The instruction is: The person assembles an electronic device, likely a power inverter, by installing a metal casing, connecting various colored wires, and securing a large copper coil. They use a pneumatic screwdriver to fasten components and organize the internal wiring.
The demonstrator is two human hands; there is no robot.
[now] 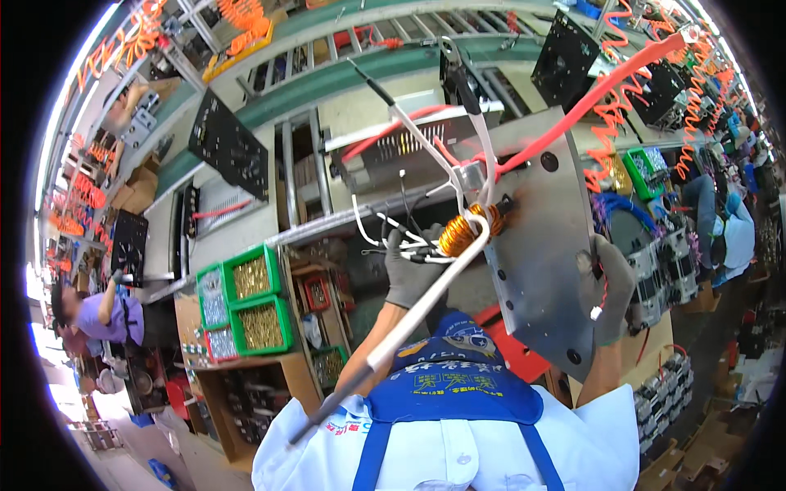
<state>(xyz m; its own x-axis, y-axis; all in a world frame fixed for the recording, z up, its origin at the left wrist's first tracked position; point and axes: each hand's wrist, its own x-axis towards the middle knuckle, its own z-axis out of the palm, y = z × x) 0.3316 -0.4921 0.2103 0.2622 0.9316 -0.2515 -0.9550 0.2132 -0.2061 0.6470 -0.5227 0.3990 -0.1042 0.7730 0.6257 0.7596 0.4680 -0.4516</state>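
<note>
A flat grey metal panel is tilted in front of me, with dark round holes along it. My right hand, in a grey glove, grips its right edge; a thin red-and-black wire with a small white plug hangs beside that hand. A copper-wound ring coil sits at the panel's left side, with thick white cables running through it. My left hand, also gloved, is closed around a bundle of white wires just left of the coil. A thick red cable stretches from the panel toward the upper right.
Green bins of small brass and silver fasteners stand at the left. Beyond the panel, a slotted metal chassis lies on the roller line. Black panels stand along it. A person in purple works at far left. Grey metal units sit at right.
</note>
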